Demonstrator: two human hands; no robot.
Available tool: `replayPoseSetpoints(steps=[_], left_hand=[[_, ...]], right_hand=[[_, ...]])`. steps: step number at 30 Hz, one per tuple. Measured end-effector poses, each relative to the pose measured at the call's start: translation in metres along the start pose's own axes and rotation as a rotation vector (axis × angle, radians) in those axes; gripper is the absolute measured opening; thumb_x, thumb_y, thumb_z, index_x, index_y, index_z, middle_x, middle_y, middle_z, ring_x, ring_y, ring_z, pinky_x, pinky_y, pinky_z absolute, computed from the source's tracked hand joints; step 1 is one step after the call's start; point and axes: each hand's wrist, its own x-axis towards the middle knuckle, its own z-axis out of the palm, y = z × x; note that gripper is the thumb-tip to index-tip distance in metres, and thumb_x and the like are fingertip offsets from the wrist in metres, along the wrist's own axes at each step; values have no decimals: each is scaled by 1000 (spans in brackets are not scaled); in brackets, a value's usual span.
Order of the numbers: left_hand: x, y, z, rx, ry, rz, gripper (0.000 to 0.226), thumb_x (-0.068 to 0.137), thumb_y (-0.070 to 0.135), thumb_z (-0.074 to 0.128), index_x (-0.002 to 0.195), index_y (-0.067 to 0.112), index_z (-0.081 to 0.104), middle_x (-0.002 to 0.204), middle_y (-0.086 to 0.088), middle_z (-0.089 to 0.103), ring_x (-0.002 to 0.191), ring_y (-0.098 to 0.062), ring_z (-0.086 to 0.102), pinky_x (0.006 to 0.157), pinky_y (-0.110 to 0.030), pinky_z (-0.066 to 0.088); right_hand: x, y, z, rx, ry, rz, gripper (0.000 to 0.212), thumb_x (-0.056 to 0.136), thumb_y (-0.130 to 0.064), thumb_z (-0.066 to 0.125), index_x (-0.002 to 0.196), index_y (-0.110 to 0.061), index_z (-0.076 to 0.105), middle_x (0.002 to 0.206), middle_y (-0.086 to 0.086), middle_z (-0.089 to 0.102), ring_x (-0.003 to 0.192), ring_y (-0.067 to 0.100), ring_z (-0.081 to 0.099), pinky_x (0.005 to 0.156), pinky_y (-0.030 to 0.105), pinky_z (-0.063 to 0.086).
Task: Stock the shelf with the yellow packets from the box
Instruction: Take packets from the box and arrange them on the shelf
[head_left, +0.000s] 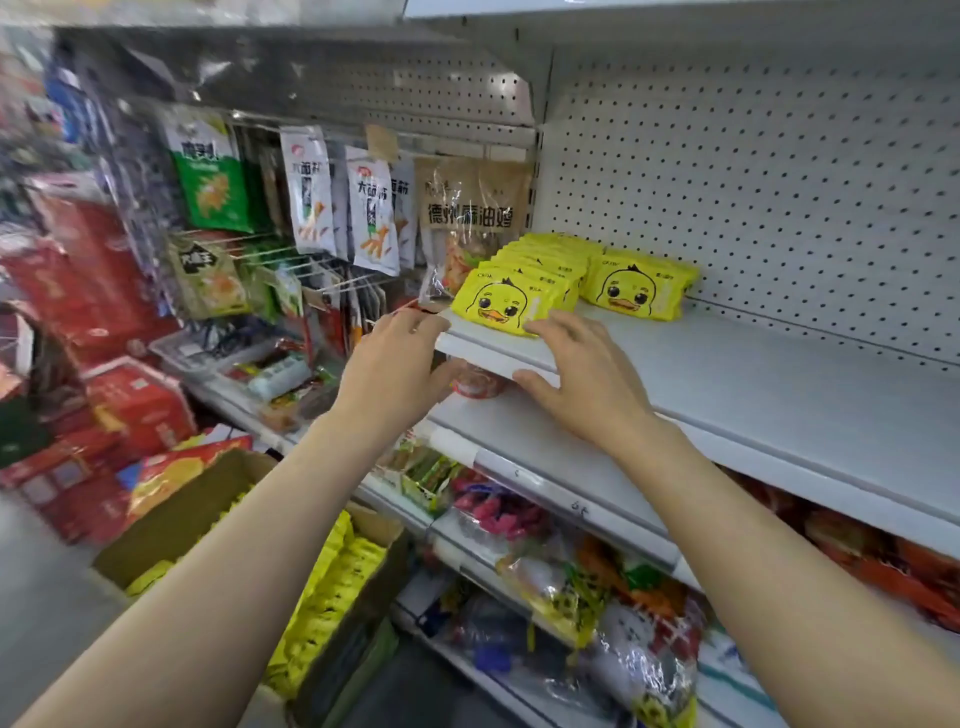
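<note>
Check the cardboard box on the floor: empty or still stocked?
Still stocked. The open cardboard box shows rows of yellow packets packed along its right side; how deep they go cannot be told.

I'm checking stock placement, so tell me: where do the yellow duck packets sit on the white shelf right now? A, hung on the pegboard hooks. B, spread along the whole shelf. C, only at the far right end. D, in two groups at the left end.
D: the yellow duck packets stand in a row with a second stack beside it at the left end of the white shelf, whose remaining length to the right is bare.
</note>
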Motion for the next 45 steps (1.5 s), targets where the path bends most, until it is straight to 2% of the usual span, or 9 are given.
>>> replayPoseSetpoints(steps=[12,16,22,28,34,38,41,45], left_hand=[[-44,-88,-21,125,-68,-192,51,89,51,58,128,18,53,126,-6,54,119,-29,49,93,-43,47],[-47,-138,-17,145,-92,-238,52,89,51,58,129,18,52,128,-6,53,121,-29,48,95,-43,46],[-40,-232,12,136,-148,-247,50,91,51,55,129,18,52,127,-5,53,121,-28,47,97,-41,43],[-25,-335,64,96,-299,-294,53,90,52,56,132,22,48,132,-6,50,123,-30,46,95,-44,46],[-41,-415,138,29,-530,-321,48,89,47,59,126,18,52,123,-8,54,118,-34,49,89,-47,49],[-74,-446,191,-47,-706,-385,53,90,50,59,132,19,51,126,-9,54,120,-33,49,91,-45,47],[-112,-463,234,-159,-857,-442,55,88,49,63,134,21,50,124,-10,54,118,-34,51,91,-42,45],[-173,-468,274,-338,-1043,-540,53,82,49,70,127,25,57,120,-9,58,112,-31,55,90,-44,48]], right_hand=[[47,-101,60,114,-144,-171,55,93,-49,58,141,-28,44,151,0,38,140,21,31,110,38,36],[72,-139,92,124,-199,-210,56,94,-49,56,144,-28,41,154,0,35,143,21,27,112,37,31],[120,-195,166,121,-266,-221,57,93,-50,58,143,-27,43,149,0,40,138,21,35,110,38,36],[170,-241,261,104,-408,-160,54,94,-48,57,142,-27,43,148,0,41,135,24,36,105,41,42],[177,-267,370,188,-639,-43,55,87,-46,66,135,-23,51,137,2,50,129,27,46,101,43,44],[156,-270,437,251,-908,58,54,89,-41,68,136,-19,52,139,10,51,131,29,45,103,37,38],[129,-269,487,244,-1070,104,50,85,-49,69,127,-26,58,129,8,60,121,29,56,94,40,48],[79,-271,536,355,-1323,201,40,81,-45,75,115,-25,65,112,5,66,105,26,62,83,34,50]])
